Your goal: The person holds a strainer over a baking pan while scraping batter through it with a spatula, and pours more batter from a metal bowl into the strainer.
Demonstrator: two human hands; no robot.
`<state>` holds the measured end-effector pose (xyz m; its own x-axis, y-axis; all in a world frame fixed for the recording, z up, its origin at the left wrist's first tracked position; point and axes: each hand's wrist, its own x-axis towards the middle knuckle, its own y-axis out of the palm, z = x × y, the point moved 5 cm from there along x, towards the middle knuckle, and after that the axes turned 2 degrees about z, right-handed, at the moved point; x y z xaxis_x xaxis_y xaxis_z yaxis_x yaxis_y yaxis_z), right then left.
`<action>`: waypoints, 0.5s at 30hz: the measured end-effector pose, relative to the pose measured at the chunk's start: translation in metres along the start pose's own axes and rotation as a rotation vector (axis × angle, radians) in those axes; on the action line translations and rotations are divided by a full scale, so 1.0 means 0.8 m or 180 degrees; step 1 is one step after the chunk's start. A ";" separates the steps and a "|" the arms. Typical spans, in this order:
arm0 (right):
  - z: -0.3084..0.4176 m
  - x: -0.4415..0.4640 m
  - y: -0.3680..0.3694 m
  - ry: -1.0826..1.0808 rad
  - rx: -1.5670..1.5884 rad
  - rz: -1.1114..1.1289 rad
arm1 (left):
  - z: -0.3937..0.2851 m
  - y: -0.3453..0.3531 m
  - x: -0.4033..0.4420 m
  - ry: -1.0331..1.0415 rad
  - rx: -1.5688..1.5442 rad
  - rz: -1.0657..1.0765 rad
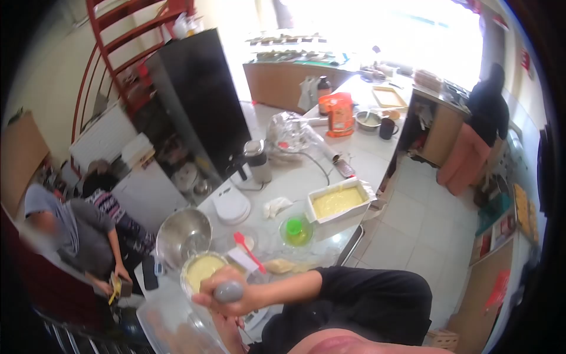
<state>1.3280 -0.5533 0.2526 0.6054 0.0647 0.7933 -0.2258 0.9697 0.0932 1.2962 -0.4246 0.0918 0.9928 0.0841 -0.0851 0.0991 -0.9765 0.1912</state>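
Note:
My right hand is closed round a thick grey handle with a rounded end, held over the near rim of a bowl of pale yellow batter. The tool's working end is hidden. Below it, my left hand shows only in part, close to the bowl's near side, and its fingers are mostly covered. A large steel mixing bowl stands just behind the batter. Right of the bowl lies a red spatula. Nearer to me is a clear plastic tub.
A paper-lined loaf tin of batter, a green cup, a white scale, a grater and an orange bag stand on the table. One person works at left; another stands far right.

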 end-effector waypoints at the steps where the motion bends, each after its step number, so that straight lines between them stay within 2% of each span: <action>1: -0.007 -0.006 0.005 0.0079 0.0058 0.0010 | -0.004 0.002 -0.001 0.0065 -0.0031 -0.0034; 4: -0.031 0.013 0.002 0.0432 0.0229 -0.0043 | 0.017 -0.030 -0.004 -0.0432 0.0897 0.0205; 6: -0.038 0.025 -0.004 0.0596 0.0321 -0.0078 | 0.020 -0.026 -0.003 -0.0233 0.0717 0.0451; 7: -0.025 0.029 -0.005 0.0387 0.0324 -0.0039 | 0.015 -0.026 -0.001 -0.0127 0.0676 0.0564; 10: 0.003 0.022 -0.005 -0.0219 0.0162 0.0172 | 0.021 -0.032 0.004 -0.0258 0.0330 0.0265; 13: -0.034 -0.002 0.010 -0.0091 0.0328 0.0030 | 0.016 -0.042 0.007 -0.0504 0.1031 0.0243; 14: -0.052 -0.007 0.014 0.0208 0.0197 -0.0018 | 0.034 -0.062 0.008 -0.0663 0.0721 0.0296; 15: -0.048 -0.008 0.012 0.0155 0.0176 -0.0161 | 0.034 -0.068 0.004 -0.0778 0.0934 0.0232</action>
<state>1.3514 -0.5355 0.2252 0.6531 0.0285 0.7567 -0.2348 0.9577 0.1666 1.2919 -0.3766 0.0548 0.9478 -0.0028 -0.3190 -0.0298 -0.9964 -0.0796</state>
